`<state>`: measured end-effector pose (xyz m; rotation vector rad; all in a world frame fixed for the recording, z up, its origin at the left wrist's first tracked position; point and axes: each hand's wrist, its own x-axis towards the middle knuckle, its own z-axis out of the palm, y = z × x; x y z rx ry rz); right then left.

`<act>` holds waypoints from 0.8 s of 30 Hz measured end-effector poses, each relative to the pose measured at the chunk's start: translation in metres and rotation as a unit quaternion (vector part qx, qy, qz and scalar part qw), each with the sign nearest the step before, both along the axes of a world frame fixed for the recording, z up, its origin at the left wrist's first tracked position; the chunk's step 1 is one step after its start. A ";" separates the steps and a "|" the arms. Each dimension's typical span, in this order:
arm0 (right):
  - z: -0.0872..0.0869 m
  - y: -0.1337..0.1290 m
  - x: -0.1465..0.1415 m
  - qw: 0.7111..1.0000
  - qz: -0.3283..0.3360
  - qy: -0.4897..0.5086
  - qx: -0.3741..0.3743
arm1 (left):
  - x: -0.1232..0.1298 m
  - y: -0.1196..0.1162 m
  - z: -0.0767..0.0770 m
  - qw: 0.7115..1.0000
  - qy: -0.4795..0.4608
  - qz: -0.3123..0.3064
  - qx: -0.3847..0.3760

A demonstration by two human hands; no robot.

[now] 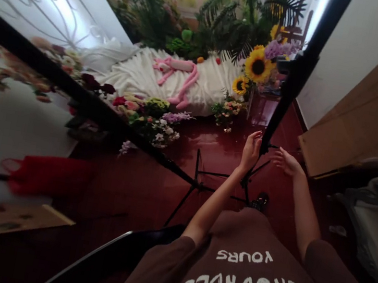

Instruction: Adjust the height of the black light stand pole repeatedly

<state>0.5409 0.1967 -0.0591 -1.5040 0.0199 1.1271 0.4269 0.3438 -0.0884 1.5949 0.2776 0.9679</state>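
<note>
In the head view a black tripod stand (283, 102) rises from the floor in front of me, its pole slanting up and to the right. My left hand (251, 151) is at the left side of the pole's lower part, fingers extended upward, close to or touching it. To the right of the pole, my right hand (287, 163) is held apart from it, fingers spread and nothing in them. A small black knob (273, 146) sticks out from the pole toward that hand. The stand's legs reach down near my shoe (260, 201).
A second black stand (131, 138) crosses the left side, its legs near the first stand. Beyond are flowers (162, 129), a white cloth (210, 84) with a pink plush toy (178, 69), and sunflowers (258, 66). A cardboard sheet (367, 104) leans at right; a red bag (47, 175) is left.
</note>
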 end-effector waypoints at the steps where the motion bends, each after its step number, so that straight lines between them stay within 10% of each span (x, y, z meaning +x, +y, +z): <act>1: 0.003 0.000 0.007 1.000 0.010 -0.022 -0.005 | 0.009 -0.004 -0.001 1.000 0.002 -0.006 -0.002; 14: 0.018 0.026 0.055 0.972 0.188 -0.084 0.114 | 0.051 -0.022 -0.016 0.998 0.028 0.033 -0.053; 24: -0.009 0.011 0.003 0.810 0.089 -0.579 0.018 | 0.052 -0.024 -0.015 0.996 0.039 0.050 -0.068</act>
